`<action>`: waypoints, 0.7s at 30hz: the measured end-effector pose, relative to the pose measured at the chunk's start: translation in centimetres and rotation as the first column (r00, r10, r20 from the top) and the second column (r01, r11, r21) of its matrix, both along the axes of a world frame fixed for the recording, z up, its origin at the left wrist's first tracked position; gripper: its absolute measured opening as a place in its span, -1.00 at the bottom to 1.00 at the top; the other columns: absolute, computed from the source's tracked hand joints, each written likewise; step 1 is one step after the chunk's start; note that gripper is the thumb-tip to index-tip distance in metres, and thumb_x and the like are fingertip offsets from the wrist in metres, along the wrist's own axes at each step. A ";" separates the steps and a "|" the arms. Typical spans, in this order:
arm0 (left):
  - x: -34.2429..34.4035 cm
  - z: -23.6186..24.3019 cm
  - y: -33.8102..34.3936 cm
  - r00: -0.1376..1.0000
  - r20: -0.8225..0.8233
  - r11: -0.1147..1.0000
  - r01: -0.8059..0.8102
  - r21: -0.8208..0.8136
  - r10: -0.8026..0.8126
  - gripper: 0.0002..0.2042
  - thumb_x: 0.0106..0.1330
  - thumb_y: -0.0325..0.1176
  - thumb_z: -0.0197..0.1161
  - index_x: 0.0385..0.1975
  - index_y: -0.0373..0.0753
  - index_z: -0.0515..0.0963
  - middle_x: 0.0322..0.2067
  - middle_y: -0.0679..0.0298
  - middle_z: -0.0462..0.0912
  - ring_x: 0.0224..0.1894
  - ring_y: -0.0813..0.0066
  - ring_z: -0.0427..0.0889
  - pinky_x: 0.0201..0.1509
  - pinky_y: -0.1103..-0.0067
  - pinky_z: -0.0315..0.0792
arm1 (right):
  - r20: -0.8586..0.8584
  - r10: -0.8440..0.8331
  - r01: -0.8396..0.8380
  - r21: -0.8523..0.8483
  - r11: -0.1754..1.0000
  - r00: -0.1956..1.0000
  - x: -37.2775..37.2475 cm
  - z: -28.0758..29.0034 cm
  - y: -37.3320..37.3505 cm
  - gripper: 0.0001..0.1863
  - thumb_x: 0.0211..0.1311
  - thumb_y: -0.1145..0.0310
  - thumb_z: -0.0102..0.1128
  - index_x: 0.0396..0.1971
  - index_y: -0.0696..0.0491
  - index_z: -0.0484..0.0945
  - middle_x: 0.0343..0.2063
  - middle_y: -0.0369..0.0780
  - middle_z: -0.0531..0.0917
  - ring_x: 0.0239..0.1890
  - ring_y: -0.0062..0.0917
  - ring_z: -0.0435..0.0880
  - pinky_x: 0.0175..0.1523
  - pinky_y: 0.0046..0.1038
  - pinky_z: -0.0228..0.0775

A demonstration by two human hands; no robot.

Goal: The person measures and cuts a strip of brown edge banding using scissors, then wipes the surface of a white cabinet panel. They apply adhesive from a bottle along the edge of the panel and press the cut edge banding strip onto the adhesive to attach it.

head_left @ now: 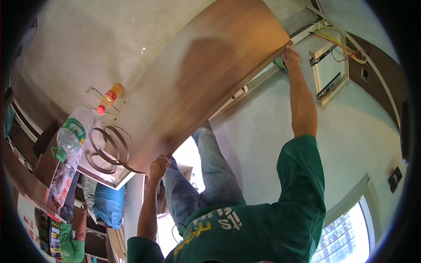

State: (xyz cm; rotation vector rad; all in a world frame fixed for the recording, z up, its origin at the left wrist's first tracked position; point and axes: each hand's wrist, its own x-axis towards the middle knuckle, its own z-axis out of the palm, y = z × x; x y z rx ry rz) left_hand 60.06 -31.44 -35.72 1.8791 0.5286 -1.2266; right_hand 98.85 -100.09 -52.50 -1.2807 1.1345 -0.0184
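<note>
A long brown wood-grain panel (206, 65) lies slantwise before me, from near my left hand to the far right. My left hand (158, 167) is closed on the panel's near corner. With the arm stretched out, my right hand (290, 58) grips the edge at its far right corner. A thin brown edging strip (107, 151) curls in loops beside my left hand, one end running to the panel's near end. Just beside my right hand is a green round object (280, 62), partly hidden.
Left of the panel are an orange drink bottle (110, 98) and a large clear bottle (70, 136). A blue bag (108, 204) and a co-worker's green shirt (72, 245) show lower left. A white frame with metal slides (329, 85) and loose wires (340, 43) are at far right.
</note>
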 end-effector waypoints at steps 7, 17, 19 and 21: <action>-0.4 -0.8 -0.6 0.997 -0.010 0.997 -0.073 -0.012 0.073 -0.74 0.42 -0.22 0.03 -0.37 -0.28 0.52 -0.61 0.19 0.66 -0.53 0.39 0.69 -0.41 0.48 0.53 | -0.116 0.229 -0.253 -0.276 0.927 0.966 0.4 -0.2 -1.1 -0.67 0.18 0.18 0.19 -0.13 0.05 0.54 -0.26 -0.21 0.60 -0.25 -0.37 0.56 -0.18 -0.33 0.37; -7.2 -1.1 3.0 0.965 0.086 0.963 0.234 0.134 -0.247 -0.77 0.40 -0.21 0.00 -0.15 -0.18 0.52 -0.22 0.10 0.62 -0.30 0.02 0.62 -0.24 0.20 0.49 | -0.917 0.261 -0.672 0.010 -0.740 -0.301 3.5 -3.1 -12.8 -0.53 0.38 0.18 -0.13 0.22 0.03 0.40 0.16 -0.24 0.51 0.12 -0.34 0.52 0.20 -0.29 0.32; -9.4 -0.5 5.4 0.986 0.161 0.989 0.011 0.147 -0.035 -0.77 0.40 -0.23 -0.01 -0.26 -0.18 0.57 -0.34 0.10 0.67 -0.23 0.07 0.64 -0.07 0.20 0.46 | -0.907 0.192 -0.371 -0.043 -0.928 -0.374 4.0 -3.4 -14.0 -0.55 0.44 0.20 -0.17 0.21 0.11 0.36 0.23 -0.23 0.44 0.20 -0.40 0.46 0.21 -0.25 0.32; -11.6 -0.1 8.6 0.975 0.127 0.961 0.149 0.233 -0.182 -0.77 0.40 -0.24 -0.02 -0.26 -0.17 0.58 -0.32 0.14 0.68 -0.17 0.13 0.64 0.09 0.20 0.38 | -0.718 -0.610 0.258 0.553 -0.792 -0.335 4.5 -3.5 -14.2 -0.47 0.39 0.20 -0.02 0.30 0.05 0.25 0.28 -0.26 0.36 0.32 -0.38 0.29 0.40 -0.32 0.03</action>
